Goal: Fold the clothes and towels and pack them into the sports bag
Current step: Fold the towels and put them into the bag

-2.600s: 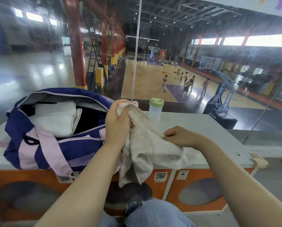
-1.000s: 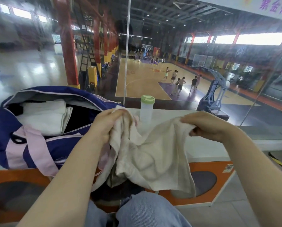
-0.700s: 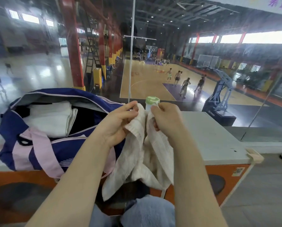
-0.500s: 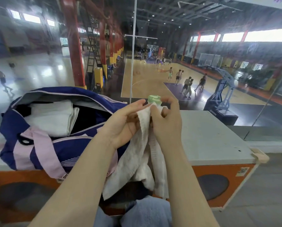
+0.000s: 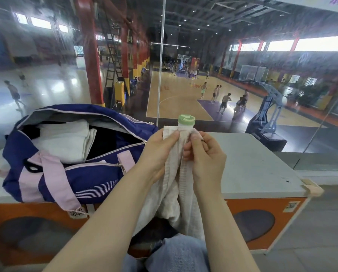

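Nearest, a denim knee (image 5: 176,252) sits below the hanging towel (image 5: 172,193), which drapes down in front of the orange cabinet (image 5: 262,211). The left hand (image 5: 158,154) and right hand (image 5: 207,156) are close together, each pinching the towel's top edge – corners side by side. Behind, on the counter (image 5: 252,163), the bag (image 5: 66,154) lies open at left with folded white cloth (image 5: 64,142) inside – a green-capped bottle (image 5: 186,121) stands just past the hands

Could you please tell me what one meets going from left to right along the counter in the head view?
Sports bag → left hand → towel → right hand → bare counter top.
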`<state>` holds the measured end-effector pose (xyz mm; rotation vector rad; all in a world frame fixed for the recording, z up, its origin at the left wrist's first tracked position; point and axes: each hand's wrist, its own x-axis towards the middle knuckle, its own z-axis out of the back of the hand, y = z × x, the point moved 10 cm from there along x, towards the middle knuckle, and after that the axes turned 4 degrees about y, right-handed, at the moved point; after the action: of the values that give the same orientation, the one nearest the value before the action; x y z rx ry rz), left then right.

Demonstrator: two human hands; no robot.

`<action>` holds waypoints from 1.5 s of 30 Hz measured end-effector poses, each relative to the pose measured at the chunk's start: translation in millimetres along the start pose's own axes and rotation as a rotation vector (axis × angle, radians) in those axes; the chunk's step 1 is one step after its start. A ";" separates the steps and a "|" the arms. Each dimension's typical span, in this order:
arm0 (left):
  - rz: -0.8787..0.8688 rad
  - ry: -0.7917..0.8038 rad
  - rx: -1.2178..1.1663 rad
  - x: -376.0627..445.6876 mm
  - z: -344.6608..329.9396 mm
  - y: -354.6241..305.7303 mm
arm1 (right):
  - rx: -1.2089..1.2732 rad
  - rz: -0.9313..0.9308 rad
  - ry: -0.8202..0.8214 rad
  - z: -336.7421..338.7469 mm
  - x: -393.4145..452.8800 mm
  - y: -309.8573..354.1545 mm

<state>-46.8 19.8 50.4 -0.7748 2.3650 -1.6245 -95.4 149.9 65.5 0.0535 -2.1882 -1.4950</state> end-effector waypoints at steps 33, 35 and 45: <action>-0.437 0.002 0.581 -20.1 -5.0 -49.7 | -1.180 -0.052 0.739 17.7 26.1 -24.5; -0.422 -0.022 0.574 -18.7 -6.1 -53.2 | -1.303 -0.114 0.841 26.2 30.9 -26.3; -0.465 -0.129 0.563 -16.9 16.2 -108.0 | -1.555 -0.260 1.020 68.5 40.3 -22.3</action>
<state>8.9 -14.3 139.5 -1.2984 1.5727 -2.1843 -164.3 188.3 41.1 0.4420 0.0032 -2.1715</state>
